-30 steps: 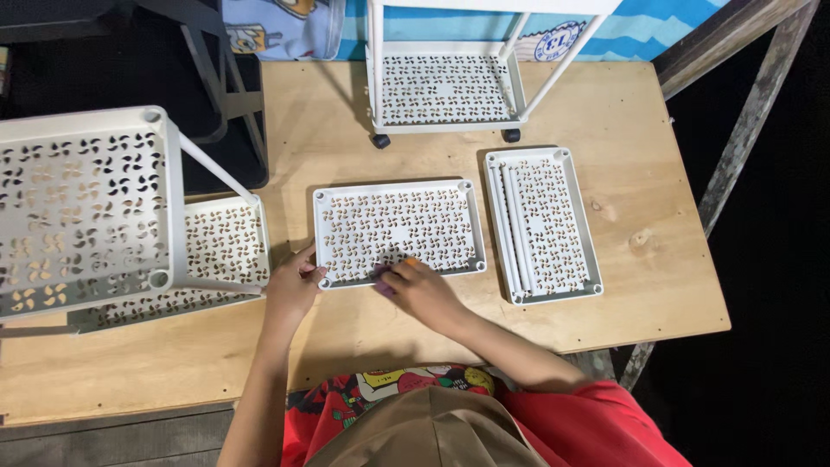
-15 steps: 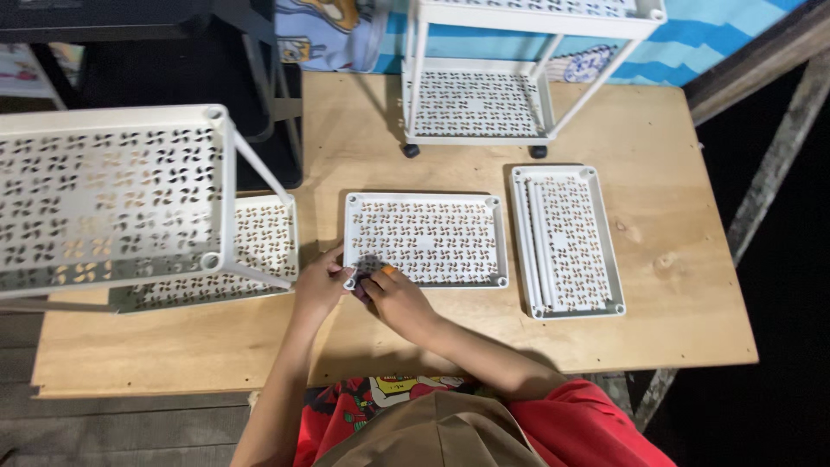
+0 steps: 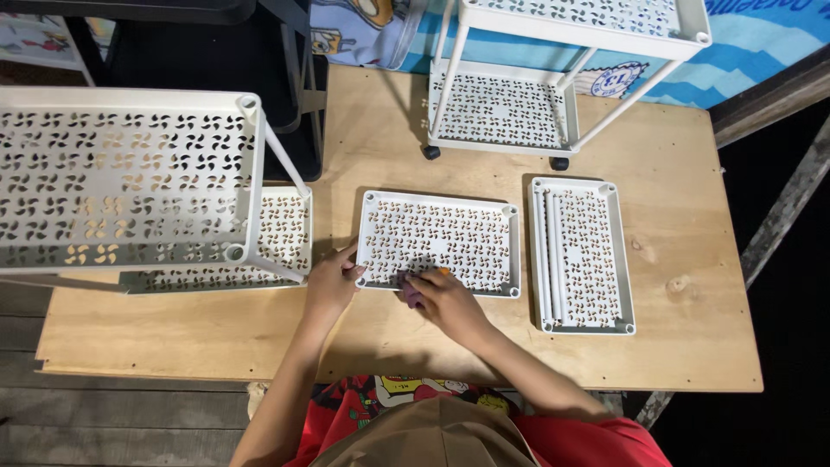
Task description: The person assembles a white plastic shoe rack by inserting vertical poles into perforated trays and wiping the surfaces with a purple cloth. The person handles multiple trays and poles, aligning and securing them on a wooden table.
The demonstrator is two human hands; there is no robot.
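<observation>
Now, left hand: fingers curled on white perforated tray corner, on desk.
Right hand: grip clamped on small purple piece at tray edge.

Bright, sharp centre; dark surroundings

My right hand hides most of a small purple thing at the flat white perforated plastic tray's near edge.

White plastic tray with cut-out holes, smooth and matt, pale wood table with knots, soft purple cloth
</observation>
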